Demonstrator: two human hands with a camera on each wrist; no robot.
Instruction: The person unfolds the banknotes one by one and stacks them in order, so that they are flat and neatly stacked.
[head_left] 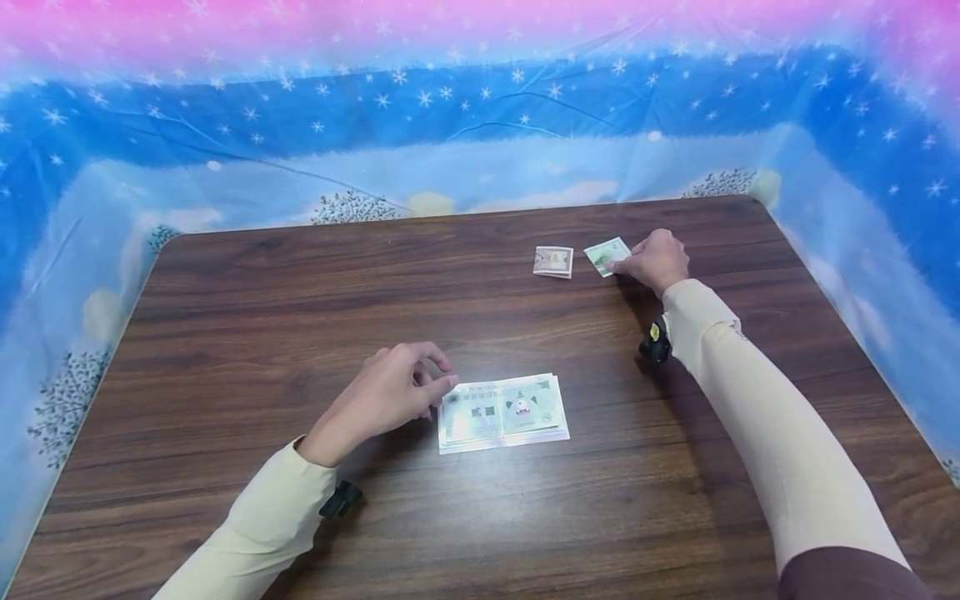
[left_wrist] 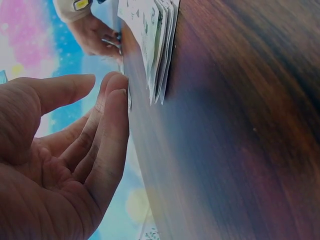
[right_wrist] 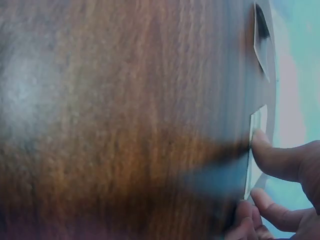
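Observation:
Near the table's far side my right hand [head_left: 657, 262] pinches a folded green banknote [head_left: 603, 252] at its right end, thumb over its face. In the right wrist view the thumb [right_wrist: 280, 161] and fingertips [right_wrist: 267, 205] meet the note's edge, with the note low over the wood. My left hand [head_left: 386, 390] hovers at the upper left corner of a stack of pale green banknotes [head_left: 517, 417]. Its fingers are loosely bent, and the left wrist view shows a gap between thumb and fingers with nothing in it. Several layered notes [left_wrist: 156, 55] fan slightly at the stack's edge.
A folded brownish banknote [head_left: 553, 261] lies just left of the green one. The dark wooden table [head_left: 300, 308] has rounded far corners. A blue and pink snowflake-patterned cloth [head_left: 420, 108] hangs behind it and along both sides.

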